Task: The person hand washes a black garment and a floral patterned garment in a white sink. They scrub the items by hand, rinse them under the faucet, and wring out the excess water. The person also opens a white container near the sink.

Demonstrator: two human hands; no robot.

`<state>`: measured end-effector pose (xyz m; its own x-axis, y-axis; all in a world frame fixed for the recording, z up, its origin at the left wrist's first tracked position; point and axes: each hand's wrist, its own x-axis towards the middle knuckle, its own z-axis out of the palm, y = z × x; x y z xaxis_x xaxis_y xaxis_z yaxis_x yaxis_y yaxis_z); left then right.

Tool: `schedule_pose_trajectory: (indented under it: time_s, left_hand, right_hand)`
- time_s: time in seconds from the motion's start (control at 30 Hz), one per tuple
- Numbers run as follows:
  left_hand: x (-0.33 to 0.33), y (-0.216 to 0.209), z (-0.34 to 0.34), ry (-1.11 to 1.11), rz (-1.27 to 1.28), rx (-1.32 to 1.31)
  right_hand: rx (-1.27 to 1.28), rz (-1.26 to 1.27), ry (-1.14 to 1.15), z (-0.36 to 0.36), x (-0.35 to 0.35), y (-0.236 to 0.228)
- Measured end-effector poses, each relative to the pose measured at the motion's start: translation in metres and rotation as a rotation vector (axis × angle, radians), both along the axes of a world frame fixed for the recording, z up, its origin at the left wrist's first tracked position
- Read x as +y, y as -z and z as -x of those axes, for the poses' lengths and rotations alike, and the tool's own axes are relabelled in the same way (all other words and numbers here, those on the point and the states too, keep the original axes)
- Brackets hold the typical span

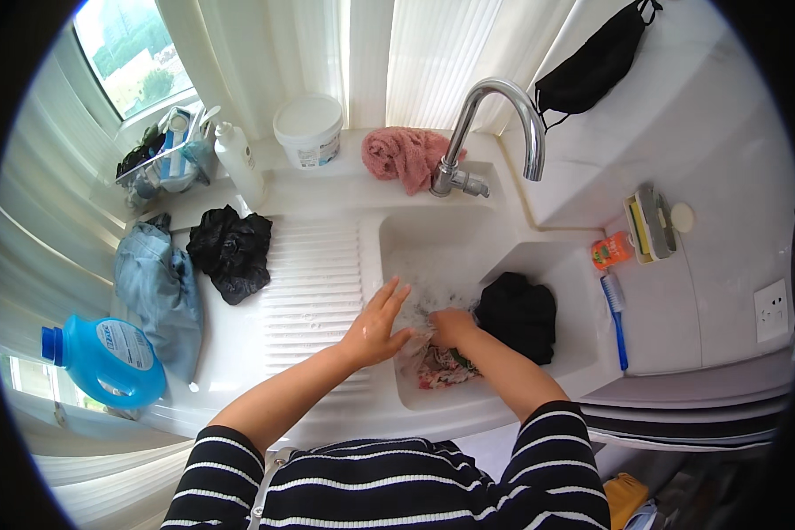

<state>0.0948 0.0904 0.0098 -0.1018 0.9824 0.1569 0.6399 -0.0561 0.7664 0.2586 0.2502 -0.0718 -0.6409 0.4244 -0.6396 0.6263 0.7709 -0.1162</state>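
My left hand (377, 329) is held over the left rim of the white sink (442, 228), fingers stretched out and holding nothing. Down in the sink, my right hand (453, 329) is closed on a wet floral-patterned cloth (443, 369); its fingertips are partly hidden by the cloth and suds. Foamy water (433, 287) surrounds that cloth. Just right of my right hand, a bunched black cloth (517, 320) lies in the sink's right part. A curved chrome faucet (503, 88) rises behind the basin.
Left of the ribbed washboard (314, 291) lie a black plastic bag (231, 252), blue denim (157, 287) and a blue detergent jug (119, 362). A white tub (309, 132), a pump bottle (238, 163) and a pink towel (402, 155) line the back. A blue brush (616, 318) lies right.
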Motion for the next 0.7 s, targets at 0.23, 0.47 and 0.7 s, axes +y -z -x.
schedule_pose_trajectory:
  time_s: [0.23, 0.47, 0.7]
  left_hand:
    - [0.014, 0.0, 0.005, -0.021, 0.137, -0.175]
    - [0.072, -0.009, -0.027, 0.084, -0.02, -0.26]
    - [0.121, 0.012, -0.015, -0.31, 0.366, -0.88]
  right_hand:
    - [0.843, 0.178, 0.52, -0.034, 0.035, -0.155]
    - [1.363, 0.717, 0.815, -0.028, 0.007, -0.255]
    - [1.395, 0.678, 1.011, -0.039, 0.039, -0.183]
